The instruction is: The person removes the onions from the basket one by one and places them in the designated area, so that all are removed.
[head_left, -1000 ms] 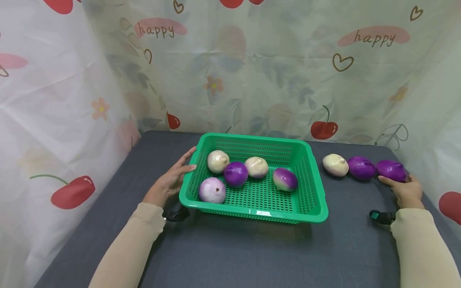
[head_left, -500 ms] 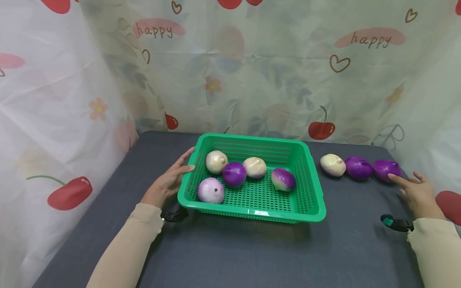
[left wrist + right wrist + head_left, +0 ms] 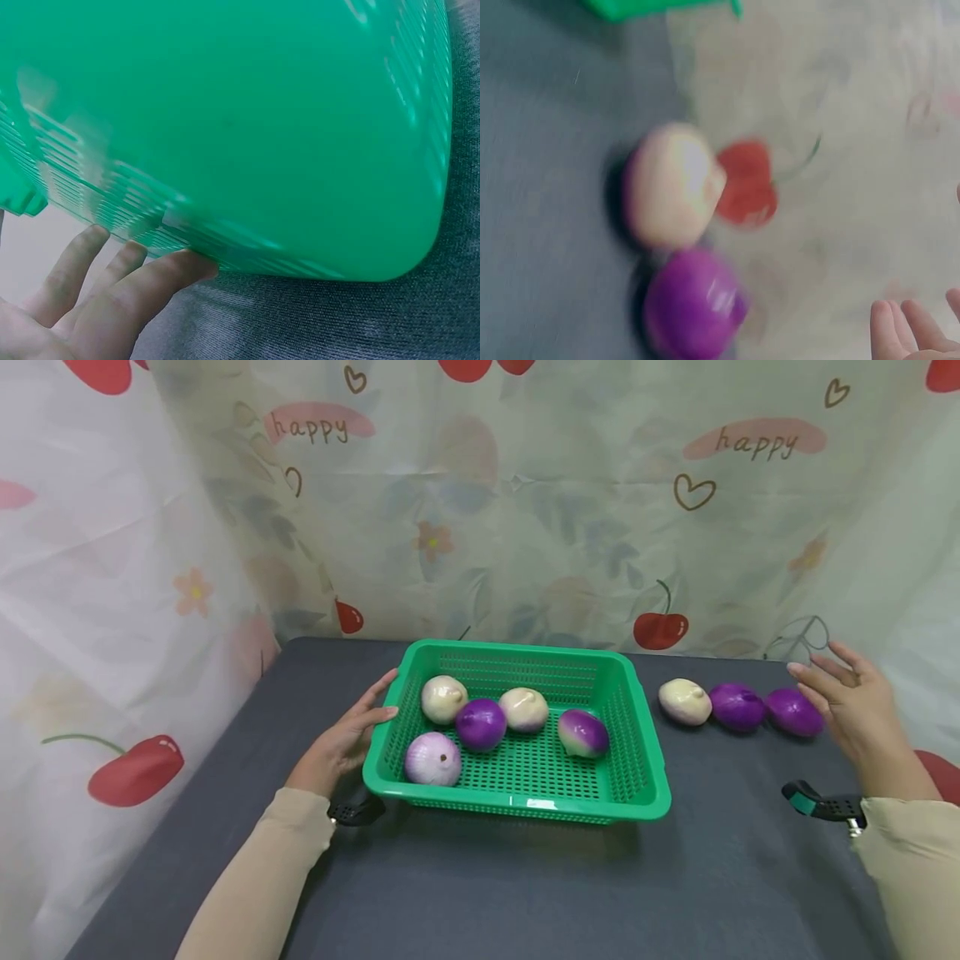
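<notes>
My left hand (image 3: pixel 342 740) rests against the left side of a green plastic basket (image 3: pixel 517 814). In the left wrist view, its fingertips (image 3: pixel 196 264) touch the slotted outer wall. Inside the basket lie a pale purple onion (image 3: pixel 432 760), a dark purple onion (image 3: pixel 481 725), two whitish turnips (image 3: pixel 444 699) and a purple-and-white turnip (image 3: pixel 582 733). To the right, a whitish turnip (image 3: pixel 685 702) and two purple onions (image 3: pixel 738 707) sit in a row on the table. Holding nothing, my right hand (image 3: pixel 862 710) is raised beside the rightmost purple onion (image 3: pixel 795 712), fingers spread.
A dark grey cloth-covered table (image 3: pixel 480 893) extends in front of the basket. Patterned curtains (image 3: pixel 555 527) hang behind and on both sides. A thin looped cord (image 3: pixel 804 635) shows near the back right corner.
My right hand has let go of the rightmost purple onion, moved right, then lifted up and away from it. My left hand stays at the basket.
</notes>
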`<state>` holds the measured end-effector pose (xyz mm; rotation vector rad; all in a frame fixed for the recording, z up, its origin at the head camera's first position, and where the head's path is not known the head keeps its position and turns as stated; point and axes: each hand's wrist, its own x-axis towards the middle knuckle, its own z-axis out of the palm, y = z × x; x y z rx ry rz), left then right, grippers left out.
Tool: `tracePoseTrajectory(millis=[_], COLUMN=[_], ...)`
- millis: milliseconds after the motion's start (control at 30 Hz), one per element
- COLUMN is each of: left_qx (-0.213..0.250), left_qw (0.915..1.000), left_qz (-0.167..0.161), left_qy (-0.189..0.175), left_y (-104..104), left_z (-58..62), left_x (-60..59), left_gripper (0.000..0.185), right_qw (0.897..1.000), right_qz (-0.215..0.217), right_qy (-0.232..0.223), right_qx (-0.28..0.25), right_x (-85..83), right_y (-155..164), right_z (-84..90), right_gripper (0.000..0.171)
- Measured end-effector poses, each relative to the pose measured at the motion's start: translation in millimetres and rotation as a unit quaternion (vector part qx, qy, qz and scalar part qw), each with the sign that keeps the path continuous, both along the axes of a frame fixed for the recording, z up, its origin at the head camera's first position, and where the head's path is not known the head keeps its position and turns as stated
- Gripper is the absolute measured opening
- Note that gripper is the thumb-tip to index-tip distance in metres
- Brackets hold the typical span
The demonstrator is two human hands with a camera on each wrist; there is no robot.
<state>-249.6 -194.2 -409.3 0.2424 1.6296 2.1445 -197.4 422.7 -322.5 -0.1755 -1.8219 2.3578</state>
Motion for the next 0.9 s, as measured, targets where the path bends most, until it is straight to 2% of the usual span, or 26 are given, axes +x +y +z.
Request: tracePoseTrajectory(millis=[233, 467, 700, 900], left_qx=[-0.001, -0.003, -0.002, -0.01], left_qw=[1.0, 1.0, 1.0, 1.0], left_qz=[-0.002, 0.0, -0.001, 0.001], left_qy=[0.005, 0.002, -0.005, -0.002], left_y=[-1.3, -0.7, -0.2, -1.0], left_z=[-0.9, -1.1, -0.3, -0.2], left_x=[-0.5, -0.9, -0.5, -0.3], left_gripper=[0.068, 0.068, 0.068, 0.069], right_qw=[0.997, 0.987, 0.973, 0.954], right_qz=[0.04, 0.101, 0.165, 0.192], right_qy=[0.071, 0.123, 0.137, 0.092], right_qx=[0.016, 0.031, 0.091, 0.21], right_x=[-3.1, -3.0, -9.6, -26.7], right_y=[-57.4, -120.9, -173.8, -211.6], right_z=[33.2, 55.6, 54.9, 43.5], right_gripper=[0.076, 0.065, 0.062, 0.065])
